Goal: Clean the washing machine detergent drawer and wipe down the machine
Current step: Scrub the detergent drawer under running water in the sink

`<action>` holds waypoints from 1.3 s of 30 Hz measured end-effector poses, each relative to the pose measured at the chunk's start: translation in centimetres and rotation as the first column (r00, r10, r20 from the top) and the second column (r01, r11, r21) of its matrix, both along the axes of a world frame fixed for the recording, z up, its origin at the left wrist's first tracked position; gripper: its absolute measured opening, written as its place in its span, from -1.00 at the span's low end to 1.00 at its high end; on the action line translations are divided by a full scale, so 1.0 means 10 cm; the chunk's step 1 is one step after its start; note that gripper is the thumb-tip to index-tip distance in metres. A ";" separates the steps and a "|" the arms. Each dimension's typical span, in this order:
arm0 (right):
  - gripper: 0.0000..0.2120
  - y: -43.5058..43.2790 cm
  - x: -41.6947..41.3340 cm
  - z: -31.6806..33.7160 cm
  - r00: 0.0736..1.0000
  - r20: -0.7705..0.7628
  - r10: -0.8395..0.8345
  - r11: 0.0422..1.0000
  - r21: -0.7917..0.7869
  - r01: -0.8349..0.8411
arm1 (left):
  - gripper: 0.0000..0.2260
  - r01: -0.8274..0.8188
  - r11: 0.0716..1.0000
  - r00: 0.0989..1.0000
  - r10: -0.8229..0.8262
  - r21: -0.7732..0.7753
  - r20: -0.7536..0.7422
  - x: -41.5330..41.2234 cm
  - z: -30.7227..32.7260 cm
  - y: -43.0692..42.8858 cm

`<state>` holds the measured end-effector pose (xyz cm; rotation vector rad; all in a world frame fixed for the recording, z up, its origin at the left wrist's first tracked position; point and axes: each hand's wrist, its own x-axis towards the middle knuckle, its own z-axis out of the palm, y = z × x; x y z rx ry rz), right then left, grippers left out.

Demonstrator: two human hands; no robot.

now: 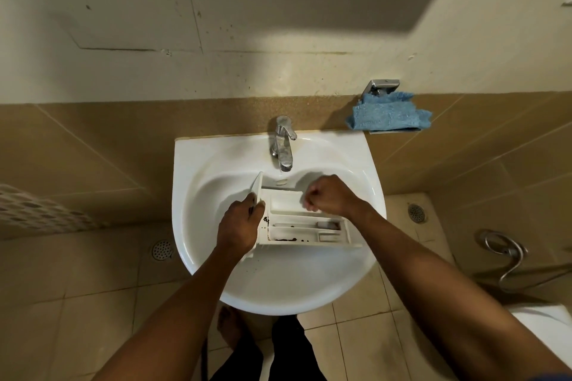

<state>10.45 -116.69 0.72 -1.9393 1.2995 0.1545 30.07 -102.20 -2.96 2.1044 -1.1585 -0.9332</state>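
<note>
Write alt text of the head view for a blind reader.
A person holds a detergent drawer over a sink: the left hand grips its front panel, the right hand is curled at its far edge. Dark grime lies inside; a blue cloth hangs right of the tap.

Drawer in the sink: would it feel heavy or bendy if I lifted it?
Probably stiff: the drawer keeps its thin walls straight while the left hand holds it by one end. Likely light for its size, since that one grip seems enough to steady it over the sink. The dark grime inside might make it a little slick.
</note>
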 end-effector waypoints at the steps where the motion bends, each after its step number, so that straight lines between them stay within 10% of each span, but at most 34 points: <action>1: -0.76 -0.03 0.14 0.03 0.968 0.164 -0.190 0.976 0.141 0.168 | -0.68 -0.003 1.000 1.000 0.003 0.003 0.000 0.00 0.01 0.00; 4: -0.68 -0.06 0.55 0.07 0.613 0.374 -0.696 0.681 0.616 0.396 | -0.65 -0.009 1.000 0.999 0.009 0.010 -0.054 -0.02 0.04 0.00; 9: -0.55 -0.08 0.85 0.06 0.210 0.232 -0.950 0.273 0.943 0.190 | -0.81 -0.124 0.992 0.896 0.109 -0.007 -0.431 -0.07 0.10 0.02; 13: -0.57 -0.12 0.80 0.07 0.069 0.208 -0.976 0.215 0.970 0.116 | -0.77 -0.331 0.934 0.610 0.322 0.136 -0.724 -0.09 0.14 0.01; 17: -0.62 -0.14 0.76 0.07 0.044 0.183 -0.982 0.186 0.979 0.084 | -0.62 -0.404 0.859 0.416 0.480 0.315 -0.772 0.00 0.13 -0.03; 24: -0.60 -0.12 0.83 0.08 0.123 0.208 -0.970 0.219 0.972 0.082 | -0.41 -0.369 0.855 0.517 0.514 0.363 -0.685 0.08 0.12 -0.11; 30: -0.57 0.18 0.77 0.05 0.586 0.324 -0.742 0.605 0.700 0.379 | -0.68 -0.368 0.859 0.559 0.511 0.357 -0.653 0.08 0.18 -0.14; 39: -0.59 0.36 0.53 -0.01 0.688 0.378 -0.620 0.758 0.517 0.399 | -0.73 -0.375 0.859 0.584 0.512 0.350 -0.630 0.06 0.27 -0.12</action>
